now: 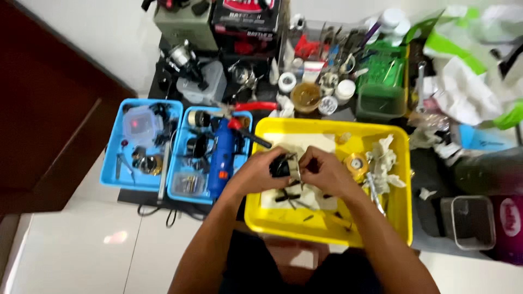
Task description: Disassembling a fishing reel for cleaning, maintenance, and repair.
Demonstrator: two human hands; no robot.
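Over the shallow yellow plastic tray (400, 163), the left hand (260, 170) grips a small black metal reel part (280, 165), holding it just above the white cloth (283, 142) lining the tray. The right hand (322, 170) pinches a thin tool against it, fingers closed tight. It looks like mid-disassembly work; whatever follows likely needs a steady grip, since small dark pieces (287, 197) lie loose below.

One head-worn view only, looking steeply down from above the person's own forearms; it faces forward over the yellow tray (327, 231) at frame centre; near enough to fill the lower half with arms; blue trays (111, 158) lie left; floor (81, 250) shows lower left.
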